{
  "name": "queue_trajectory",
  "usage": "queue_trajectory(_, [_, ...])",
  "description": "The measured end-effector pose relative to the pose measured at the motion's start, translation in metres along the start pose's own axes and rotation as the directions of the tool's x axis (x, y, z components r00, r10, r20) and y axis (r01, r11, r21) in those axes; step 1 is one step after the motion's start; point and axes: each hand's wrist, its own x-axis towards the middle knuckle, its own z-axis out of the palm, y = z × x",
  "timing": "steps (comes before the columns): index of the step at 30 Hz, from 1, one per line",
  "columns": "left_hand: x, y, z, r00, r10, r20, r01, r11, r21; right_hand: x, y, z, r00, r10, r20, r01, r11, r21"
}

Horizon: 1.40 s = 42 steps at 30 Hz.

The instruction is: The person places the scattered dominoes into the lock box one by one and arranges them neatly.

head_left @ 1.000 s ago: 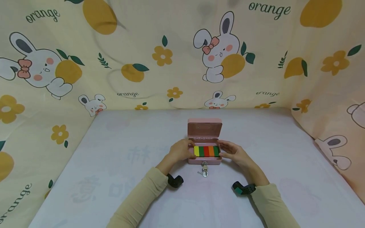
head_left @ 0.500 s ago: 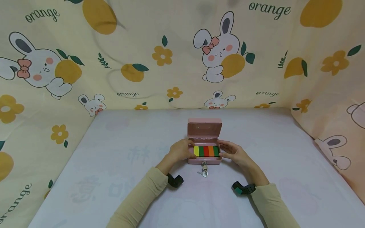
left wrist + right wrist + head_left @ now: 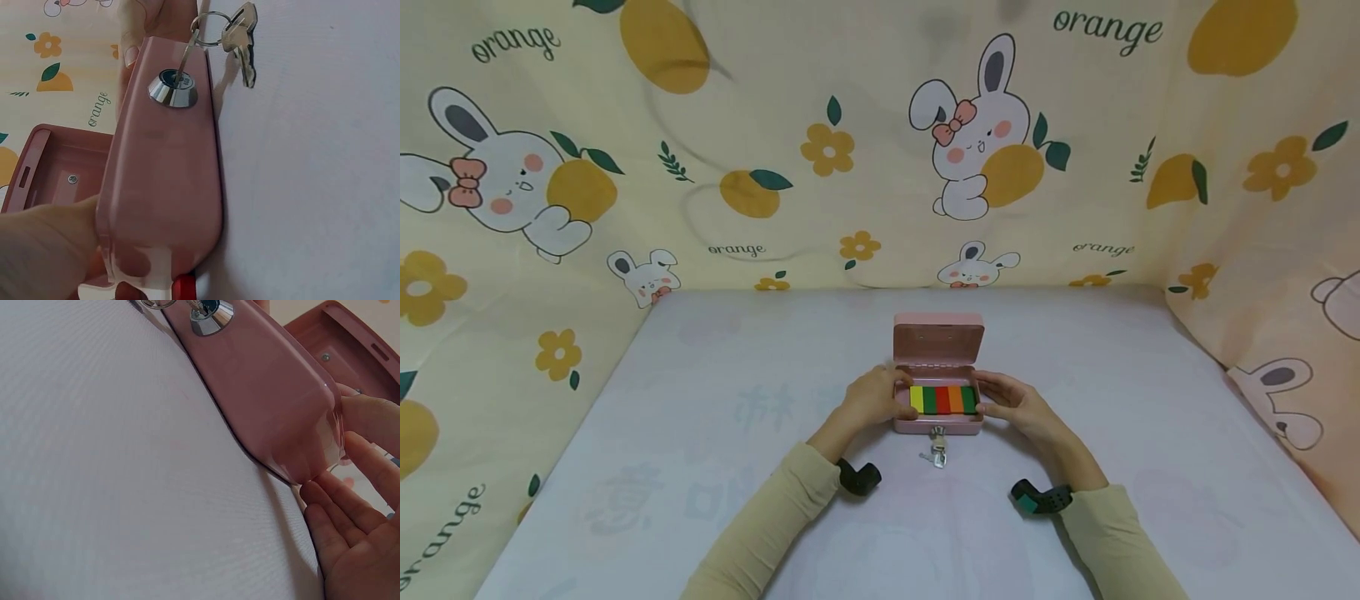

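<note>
A pink metal cash box [image 3: 917, 426] stands on the table with its lid [image 3: 938, 338] raised at the back. Inside lies a row of yellow, green, red and orange blocks [image 3: 943, 400]. My left hand [image 3: 871, 397] grips the box's left end, its fingertips over the rim near the yellow block. At the opposite end my right hand [image 3: 1021, 407] holds the box, thumb over the rim and other fingers [image 3: 350, 506] against the outer wall. On the front is a silver lock [image 3: 173, 89] with a key in it; another key [image 3: 245, 37] hangs from the ring.
A white cloth [image 3: 737, 467] covers the table around the box. Behind and along the sides rises a printed curtain [image 3: 880, 167] with rabbits and oranges. A dark camera mount sits on the left wrist [image 3: 861, 478] and another on the right wrist [image 3: 1042, 497].
</note>
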Motion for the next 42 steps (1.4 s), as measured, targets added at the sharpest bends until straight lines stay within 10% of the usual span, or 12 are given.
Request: queue_trajectory(42, [-0.016,-0.022,-0.016,0.987,0.025,-0.158,-0.046,0.991,-0.13,0.0,-0.002,0.002,1.0,0.011,-0.018,-0.011,1.0,-0.007])
